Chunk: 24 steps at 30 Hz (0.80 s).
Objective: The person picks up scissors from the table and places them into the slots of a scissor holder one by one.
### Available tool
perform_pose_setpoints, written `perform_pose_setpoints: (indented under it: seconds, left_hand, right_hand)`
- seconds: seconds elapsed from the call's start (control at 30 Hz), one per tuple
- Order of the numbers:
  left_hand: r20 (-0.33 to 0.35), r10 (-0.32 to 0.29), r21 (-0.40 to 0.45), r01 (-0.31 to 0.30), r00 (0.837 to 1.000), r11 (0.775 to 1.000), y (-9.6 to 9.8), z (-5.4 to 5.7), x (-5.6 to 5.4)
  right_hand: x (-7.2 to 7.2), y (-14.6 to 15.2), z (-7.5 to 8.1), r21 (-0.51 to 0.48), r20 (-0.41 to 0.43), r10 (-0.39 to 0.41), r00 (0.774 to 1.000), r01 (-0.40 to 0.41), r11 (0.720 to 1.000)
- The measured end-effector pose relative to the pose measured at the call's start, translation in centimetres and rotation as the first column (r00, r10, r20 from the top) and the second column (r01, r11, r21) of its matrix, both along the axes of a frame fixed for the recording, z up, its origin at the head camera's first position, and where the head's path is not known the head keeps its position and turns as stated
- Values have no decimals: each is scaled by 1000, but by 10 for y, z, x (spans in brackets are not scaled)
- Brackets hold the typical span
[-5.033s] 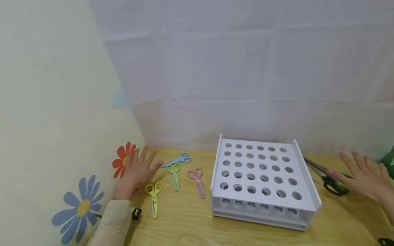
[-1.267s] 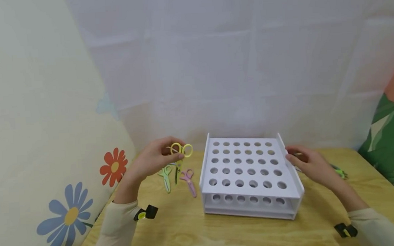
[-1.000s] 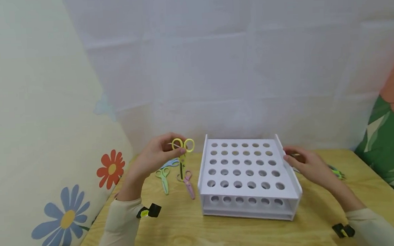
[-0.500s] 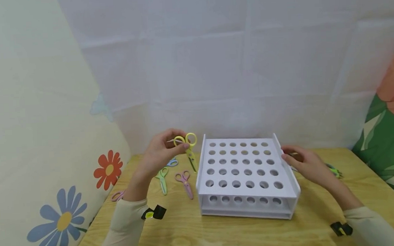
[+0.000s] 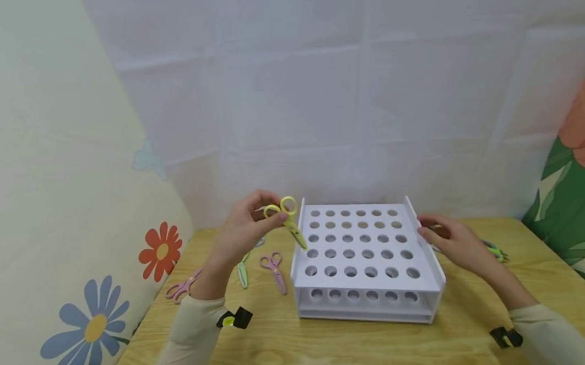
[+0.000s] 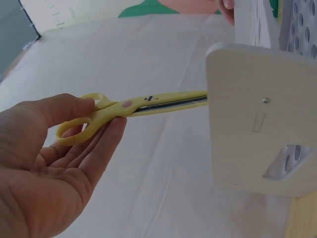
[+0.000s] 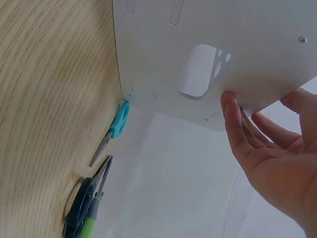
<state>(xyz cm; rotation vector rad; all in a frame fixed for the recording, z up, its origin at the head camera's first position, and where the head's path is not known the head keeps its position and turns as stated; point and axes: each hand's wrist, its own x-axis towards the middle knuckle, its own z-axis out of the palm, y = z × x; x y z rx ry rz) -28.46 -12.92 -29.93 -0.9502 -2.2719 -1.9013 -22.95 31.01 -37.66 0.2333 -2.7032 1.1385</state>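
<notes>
My left hand (image 5: 245, 223) pinches a pair of yellow scissors (image 5: 295, 232) at the finger loops, holding it above the table. Its blades point right and down, and the tip overlaps the left edge of a white rack (image 5: 357, 286) with rows of round holes. In the left wrist view, the tip of the yellow scissors (image 6: 163, 101) is hidden behind the rack's side panel (image 6: 247, 148). On the opposite side, my right hand (image 5: 454, 245) grips the rack's right panel; in the right wrist view, fingertips (image 7: 229, 99) lie against its outer face (image 7: 163, 59).
Left of the rack lie pink scissors (image 5: 274, 271), green scissors (image 5: 243, 273) and another pink pair (image 5: 181, 288); blue scissors (image 5: 260, 242) are mostly hidden. To its right lie teal-handled scissors (image 7: 119, 121) and black-and-green scissors (image 7: 86, 203). A white cloth (image 5: 317, 93) hangs behind the table.
My left hand has picked up the yellow scissors from the table and carried the pair right to the rack's left edge. My right hand has moved from the scissors at right onto the rack's side.
</notes>
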Motion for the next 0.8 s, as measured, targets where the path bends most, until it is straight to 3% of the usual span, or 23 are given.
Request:
perform_pose_setpoints:
  seconds: [0.23, 0.6, 0.8]
  left_hand:
    - [-46, -4, -64, 1, 999, 998, 11, -12, -2]
    - [-108, -42, -179, 22, 993, 984, 20, -20, -2]
    - [-224, -26, -276, -38, 974, 961, 23, -26, -6]
  right_hand:
    - [0, -2, -1, -7, -16, 15, 1000, -15, 1000]
    - [-2, -1, 0, 9, -6, -6, 1000, 6, 1000]
    - [-2, 0, 1, 5, -4, -4, 1000, 4, 1000]
